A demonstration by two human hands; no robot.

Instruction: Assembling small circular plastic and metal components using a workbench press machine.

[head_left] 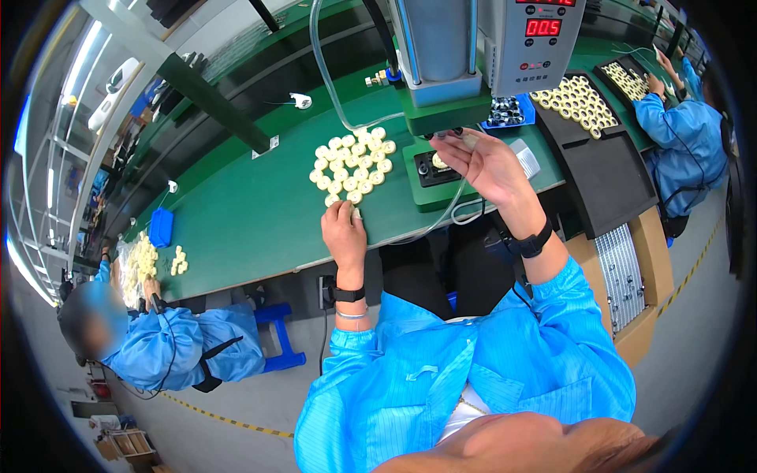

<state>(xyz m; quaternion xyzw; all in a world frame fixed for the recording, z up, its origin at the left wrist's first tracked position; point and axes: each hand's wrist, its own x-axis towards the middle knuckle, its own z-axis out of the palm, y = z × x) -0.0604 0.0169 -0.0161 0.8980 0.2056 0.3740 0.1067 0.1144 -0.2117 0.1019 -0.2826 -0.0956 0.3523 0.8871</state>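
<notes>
My left hand (344, 233) rests at the near edge of a cluster of cream round plastic parts (347, 164) on the green tabletop (260, 225). Its fingers are drawn together around a cream part, which they partly cover. My right hand (487, 167) is raised under the press head (448, 110), palm showing, fingers stretched out and holding nothing visible. Below those fingers is a black fixture (428, 173) on the green press base, with one cream part (439, 161) seated in it, partly hidden by the hand.
Right of the press stand a blue bin (520, 110) of dark metallic parts and a black tray (607, 177) with cream parts. A clear hose (325, 87) runs to the table. Co-workers in blue sit at left (185, 347) and right (686, 142). A cardboard box (652, 252) holds metal strips.
</notes>
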